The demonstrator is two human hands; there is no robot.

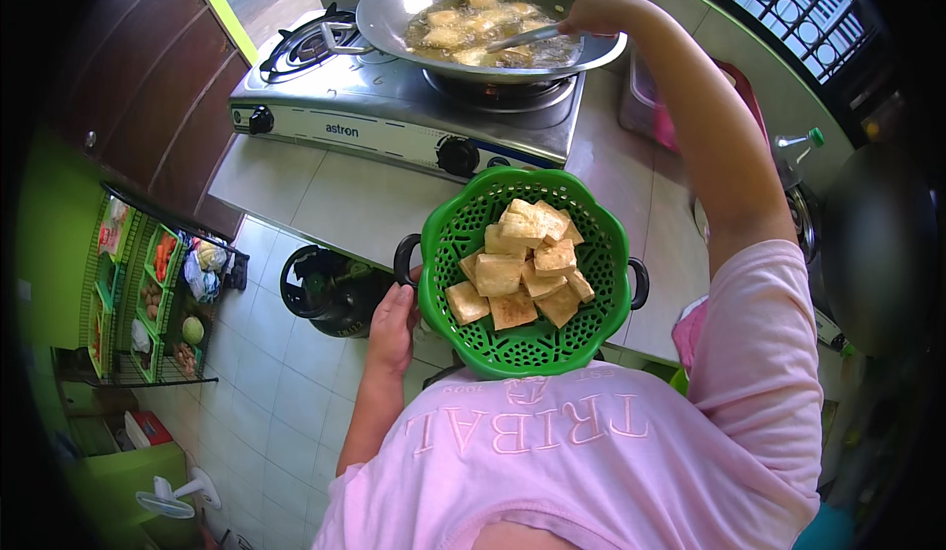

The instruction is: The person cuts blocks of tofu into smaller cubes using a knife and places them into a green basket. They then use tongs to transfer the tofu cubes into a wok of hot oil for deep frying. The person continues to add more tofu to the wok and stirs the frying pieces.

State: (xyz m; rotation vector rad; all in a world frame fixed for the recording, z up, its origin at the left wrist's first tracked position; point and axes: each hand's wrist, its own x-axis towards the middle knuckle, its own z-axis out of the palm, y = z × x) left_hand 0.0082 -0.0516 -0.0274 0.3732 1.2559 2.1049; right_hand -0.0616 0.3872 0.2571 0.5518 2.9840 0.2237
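My left hand (393,321) grips a green plastic colander (452,343) by its black left handle, in front of my chest. Browned pieces of fried tofu (499,275) are heaped in its middle. At the top, my right hand (602,12) is closed around the handle of a metal utensil (526,36), reaching over the right side of a large steel wok (395,14). The utensil's far end is among several paler tofu pieces (445,37) in bubbling oil; its shape there is hidden. The wok sits over the right burner of a gas stove (384,117).
The stove's left burner (310,46) holds no pan. Below the tiled counter (355,188) stands a black gas cylinder (340,302). A wire rack with vegetables (159,291) is at left. To the right are a plastic container (641,103) and a green-capped bottle (794,151).
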